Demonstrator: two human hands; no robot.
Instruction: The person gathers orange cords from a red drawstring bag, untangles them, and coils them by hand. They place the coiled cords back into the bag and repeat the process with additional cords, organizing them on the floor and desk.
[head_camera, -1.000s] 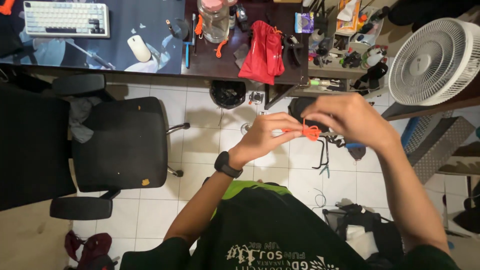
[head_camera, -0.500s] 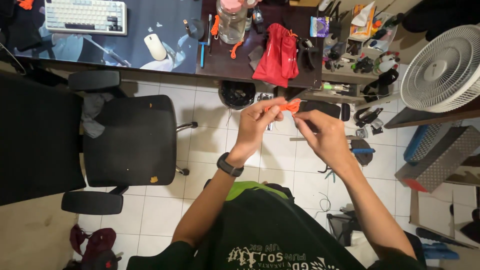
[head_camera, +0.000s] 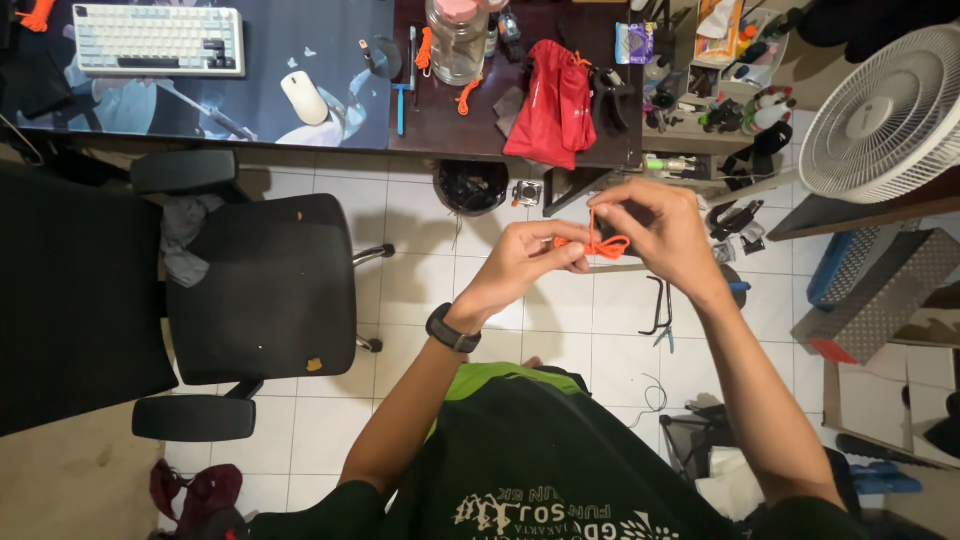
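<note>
Both hands raised over tiled floor, orange cord (head_camera: 600, 245) stretched between them; left hand (head_camera: 530, 262) pinches one end, right hand (head_camera: 655, 225) fingers clenched on loop, keeping it taut for knotting

A black office chair (head_camera: 255, 290), white fan (head_camera: 885, 115), red pouch (head_camera: 553, 105) and keyboard (head_camera: 158, 40) surround.

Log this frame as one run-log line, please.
left hand: pinches orange cord | right hand: pinches same cord, loop between hands | below: white tiled floor | nearby: black office chair
</note>
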